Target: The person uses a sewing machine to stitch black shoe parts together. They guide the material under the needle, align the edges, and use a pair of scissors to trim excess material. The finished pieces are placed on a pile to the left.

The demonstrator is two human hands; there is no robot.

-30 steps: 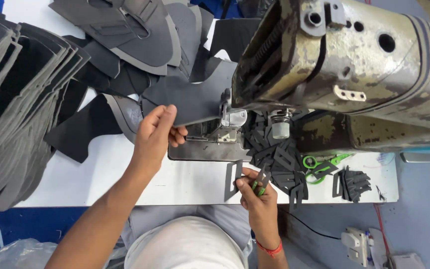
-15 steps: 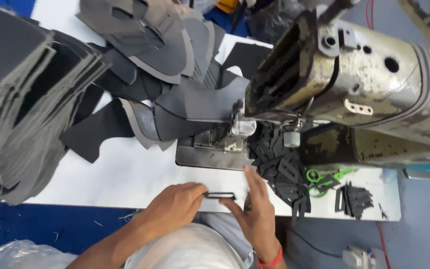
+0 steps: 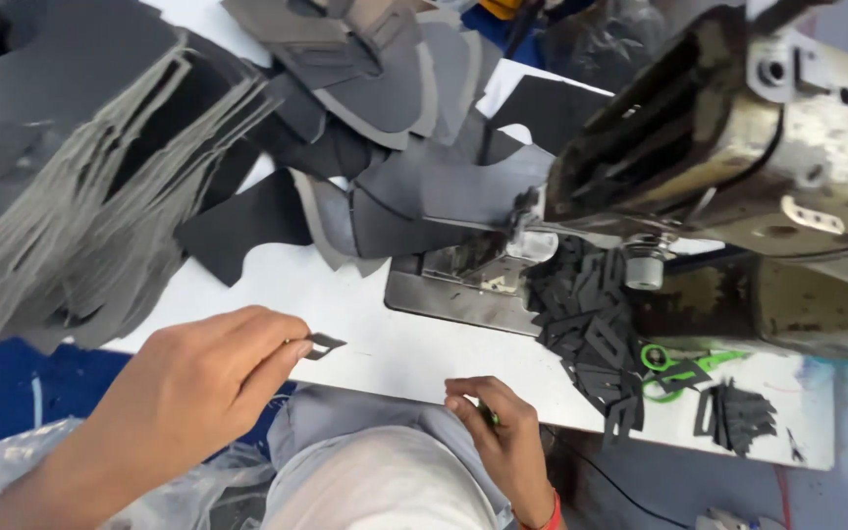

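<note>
Looking down, I see a white table (image 3: 375, 344) that carries a worn metal sewing machine (image 3: 738, 167) on the right side, with its steel base plate (image 3: 463, 290) set into the tabletop. Stacks of grey cut pieces (image 3: 71, 196) fill the left side, and larger dark grey panels (image 3: 395, 88) lie across the back. A heap of small black pieces (image 3: 586, 324) sits just beside the plate, green-handled scissors (image 3: 674, 368) lie near it, and a smaller black pile (image 3: 738, 417) rests near the table's right edge. Blue floor shows below the table edge at left. My left hand (image 3: 198, 378) is closed in a pinch, thumb and fingertips together on a small black piece (image 3: 324, 344), held just above the table's near edge. This piece is flat, dark, roughly four-sided with an open centre. My right hand (image 3: 503, 437) rests at the table edge by my lap, fingers curled around a thin green item; what it is I cannot tell.
</note>
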